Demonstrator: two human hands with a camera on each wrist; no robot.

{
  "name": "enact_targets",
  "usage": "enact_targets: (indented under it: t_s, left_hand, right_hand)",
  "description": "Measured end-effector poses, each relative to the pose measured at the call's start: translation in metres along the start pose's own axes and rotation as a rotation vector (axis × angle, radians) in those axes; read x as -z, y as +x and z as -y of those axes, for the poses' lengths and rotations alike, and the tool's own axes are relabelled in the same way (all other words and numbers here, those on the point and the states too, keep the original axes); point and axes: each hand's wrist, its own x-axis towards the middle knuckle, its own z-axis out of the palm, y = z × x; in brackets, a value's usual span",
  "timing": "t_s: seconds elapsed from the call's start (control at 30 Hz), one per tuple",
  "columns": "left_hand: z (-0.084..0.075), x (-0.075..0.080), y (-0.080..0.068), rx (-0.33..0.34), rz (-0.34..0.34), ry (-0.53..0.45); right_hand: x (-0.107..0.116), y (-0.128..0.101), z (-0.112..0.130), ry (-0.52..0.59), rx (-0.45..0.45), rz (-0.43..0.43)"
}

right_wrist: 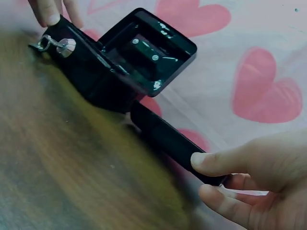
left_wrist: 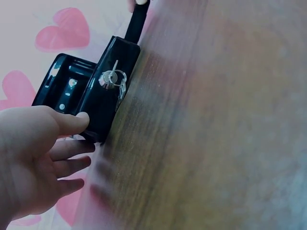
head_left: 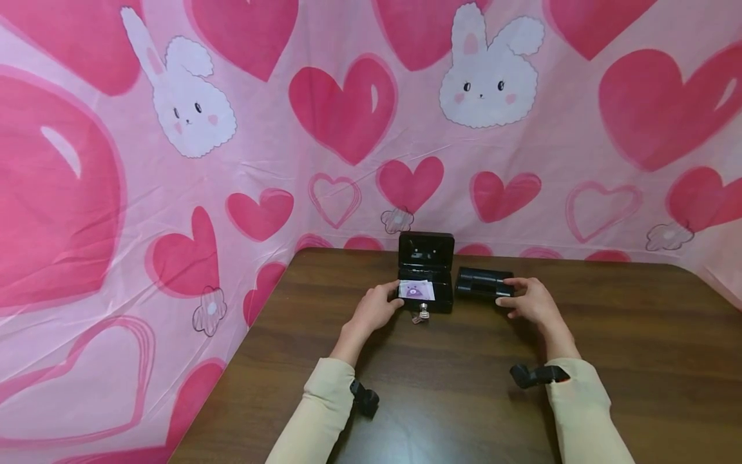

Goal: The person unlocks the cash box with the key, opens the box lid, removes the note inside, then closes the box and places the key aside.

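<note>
A small black cash box [head_left: 442, 298] stands on the table with its lid [head_left: 426, 248] raised. Paper notes with a purple bear print [head_left: 416, 290] lie inside it, toward the left. A silver lock with a key in it [left_wrist: 109, 79] sits on the front, and a ring with another key hangs there. My left hand [head_left: 373, 308] holds the box at its left front corner, thumb on the front face. To the right of the box is a black compartment tray [head_left: 484, 282]. My right hand [head_left: 534, 301] pinches that tray's right end between thumb and fingers.
The brown wooden table [head_left: 440, 386] reaches back to a pink cloth [head_left: 261, 161] printed with hearts and rabbits, which hangs behind and at the left. Black wrist cameras are strapped at both light sleeves [head_left: 324, 393].
</note>
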Motion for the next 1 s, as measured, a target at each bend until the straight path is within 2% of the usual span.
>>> enact_targets:
  t_s: [0.17,0.3,0.4,0.53,0.6,0.77,1.0]
  left_hand:
    - [0.000,-0.001,0.001,0.004,0.008,-0.016]
    - [-0.001,-0.001,0.000,0.004,0.012,-0.016]
    - [-0.001,-0.001,0.000,0.002,0.013,-0.013]
    - [-0.002,-0.001,-0.001,0.001,0.010,-0.003]
    - [-0.002,-0.001,-0.001,0.001,0.010,0.004]
    - [-0.001,0.000,0.000,0.000,0.007,0.007]
    - [0.002,-0.002,0.000,0.000,0.001,0.025]
  right_hand:
    - [-0.007,0.004,-0.002,-0.040,0.028,-0.051]
    - [-0.013,0.004,0.001,-0.061,0.007,-0.098]
    - [-0.016,0.003,0.003,-0.005,-0.019,-0.100]
    - [-0.019,0.004,0.004,0.103,-0.027,-0.062]
    - [-0.021,0.004,0.005,0.124,-0.018,-0.040]
    - [-0.023,0.005,0.006,0.102,0.003,-0.026]
    - [-0.021,0.004,0.012,0.056,0.035,-0.097]
